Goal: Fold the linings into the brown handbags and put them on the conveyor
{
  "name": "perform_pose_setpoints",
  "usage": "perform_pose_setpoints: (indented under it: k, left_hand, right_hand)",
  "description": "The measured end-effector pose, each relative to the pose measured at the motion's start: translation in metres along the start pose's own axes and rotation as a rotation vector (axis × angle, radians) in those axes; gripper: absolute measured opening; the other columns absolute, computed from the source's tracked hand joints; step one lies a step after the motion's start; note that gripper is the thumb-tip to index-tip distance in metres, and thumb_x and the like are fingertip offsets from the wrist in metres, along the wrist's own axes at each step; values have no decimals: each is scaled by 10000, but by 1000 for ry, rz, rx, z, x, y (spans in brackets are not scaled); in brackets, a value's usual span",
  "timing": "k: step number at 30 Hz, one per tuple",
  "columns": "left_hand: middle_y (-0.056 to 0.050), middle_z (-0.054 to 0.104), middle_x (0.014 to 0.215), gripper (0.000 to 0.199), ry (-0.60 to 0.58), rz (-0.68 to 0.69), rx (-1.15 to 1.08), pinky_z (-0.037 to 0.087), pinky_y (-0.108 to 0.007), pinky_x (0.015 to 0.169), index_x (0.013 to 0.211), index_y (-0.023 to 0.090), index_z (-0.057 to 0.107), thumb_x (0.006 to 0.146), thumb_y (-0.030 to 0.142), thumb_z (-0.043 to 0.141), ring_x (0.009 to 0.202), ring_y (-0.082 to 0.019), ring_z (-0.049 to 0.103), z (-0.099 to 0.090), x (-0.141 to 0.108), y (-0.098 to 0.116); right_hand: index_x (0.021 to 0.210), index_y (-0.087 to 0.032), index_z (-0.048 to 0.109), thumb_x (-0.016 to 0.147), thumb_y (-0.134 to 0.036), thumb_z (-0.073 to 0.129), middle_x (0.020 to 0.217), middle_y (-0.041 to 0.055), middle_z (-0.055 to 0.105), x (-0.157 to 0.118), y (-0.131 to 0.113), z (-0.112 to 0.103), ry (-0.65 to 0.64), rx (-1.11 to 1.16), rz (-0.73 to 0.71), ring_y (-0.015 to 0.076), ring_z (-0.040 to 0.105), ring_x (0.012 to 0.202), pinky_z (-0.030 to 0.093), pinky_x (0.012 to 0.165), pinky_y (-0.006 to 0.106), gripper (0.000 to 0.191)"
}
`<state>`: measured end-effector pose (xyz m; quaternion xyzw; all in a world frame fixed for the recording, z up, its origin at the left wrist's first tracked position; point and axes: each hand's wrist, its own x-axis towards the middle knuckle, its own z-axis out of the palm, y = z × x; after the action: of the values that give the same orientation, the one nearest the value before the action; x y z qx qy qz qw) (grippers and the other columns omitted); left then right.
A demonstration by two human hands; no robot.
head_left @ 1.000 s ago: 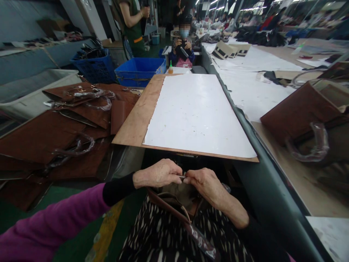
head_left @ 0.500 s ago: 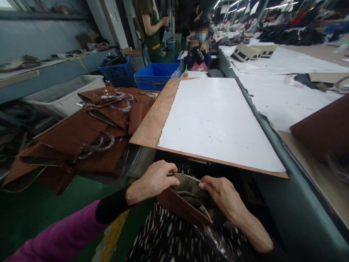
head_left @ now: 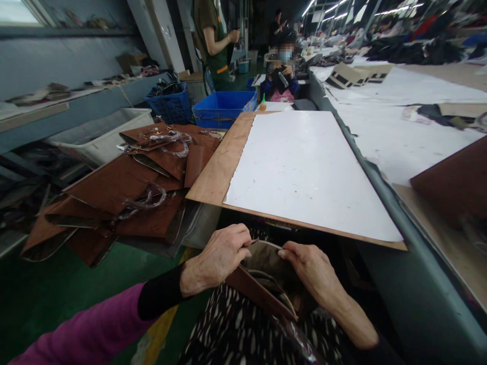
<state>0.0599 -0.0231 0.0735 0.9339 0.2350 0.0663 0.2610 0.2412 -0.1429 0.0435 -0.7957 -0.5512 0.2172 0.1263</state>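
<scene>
A brown handbag (head_left: 256, 294) rests on my lap with its mouth open toward me, showing a beige lining. My left hand (head_left: 222, 256) pinches the far rim at its left end, thumb and fingers closed on the edge. On the same rim, further right, my right hand (head_left: 315, 274) grips with thumb and forefinger. Between the two hands the thin edge is stretched in a slight curve. A plastic-wrapped handle (head_left: 297, 337) hangs from the bag's near side over the patterned cloth on my lap.
Ahead lies a board topped with white paper (head_left: 304, 167). Brown bags (head_left: 114, 187) with wrapped handles are piled at left. Behind them are a blue bin (head_left: 224, 109) and a grey tub (head_left: 110, 134). A long paper-covered table (head_left: 395, 121) runs along the right. Two co-workers are beyond.
My left hand has curled further over the rim, its fingers now closer together and turned down. The right hand keeps its hold. The view has shifted slightly left.
</scene>
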Motion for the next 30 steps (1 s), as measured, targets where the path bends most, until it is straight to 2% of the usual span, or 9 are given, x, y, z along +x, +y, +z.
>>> perform_pose_setpoints:
  k: [4, 7, 10, 14, 16, 20, 25, 30]
  left_hand:
    - [-16, 543, 878, 166, 52, -50, -44, 362, -249, 730, 686, 153, 552, 828, 163, 464, 808, -134, 491, 5, -1, 3]
    - [-22, 531, 854, 159, 29, -139, -96, 368, -262, 717, 611, 147, 526, 761, 112, 485, 792, -142, 481, 7, -1, 10]
    - [-17, 519, 861, 166, 15, -157, -170, 366, -264, 726, 538, 141, 483, 689, 73, 493, 816, -147, 473, 8, -3, 17]
    - [-6, 519, 865, 153, -8, -244, -303, 369, -256, 702, 519, 138, 475, 661, 82, 490, 792, -137, 490, 9, -4, 17]
    - [-8, 517, 852, 159, 59, -266, -295, 369, -255, 696, 523, 138, 462, 672, 87, 481, 753, -127, 489, 10, -3, 13]
    - [-15, 512, 815, 161, 226, -212, -193, 368, -252, 679, 552, 146, 447, 697, 77, 456, 694, -116, 477, 16, 3, 1]
    - [-6, 505, 733, 176, 222, -218, -204, 360, -245, 634, 523, 154, 401, 649, 57, 477, 655, -115, 462, 18, 10, -6]
    - [13, 458, 671, 196, 269, -233, -225, 337, -238, 599, 529, 164, 346, 619, 53, 480, 627, -113, 434, 19, 14, -8]
  right_hand:
    - [715, -231, 606, 866, -310, 409, 662, 12, 630, -2, -10, -2, 42, -38, 59, 172, 560, 673, 309, 589, 263, 260]
    - [673, -227, 603, 851, -317, 430, 672, 21, 637, 1, -15, -8, 36, -35, 78, 174, 561, 666, 303, 571, 262, 264]
    - [642, -228, 599, 832, -327, 456, 660, 19, 629, 7, -17, -13, 17, -13, 88, 167, 557, 638, 302, 555, 257, 258]
    - [630, -223, 597, 832, -341, 457, 659, 31, 635, 8, -20, -13, 4, -9, 108, 171, 566, 628, 308, 550, 263, 273]
    - [641, -227, 600, 836, -345, 448, 672, 37, 645, 7, -21, -12, 14, -20, 114, 185, 581, 659, 315, 559, 267, 275]
    - [639, -231, 588, 840, -358, 434, 681, 44, 653, 6, -24, -12, 22, -62, 140, 209, 597, 673, 318, 560, 279, 283]
    - [659, -242, 593, 841, -353, 435, 717, 50, 666, 5, -24, -11, 24, -88, 140, 238, 615, 726, 316, 561, 286, 265]
    - [642, -240, 581, 846, -361, 423, 693, 51, 661, 5, -24, -9, 30, -124, 144, 236, 619, 699, 294, 539, 286, 285]
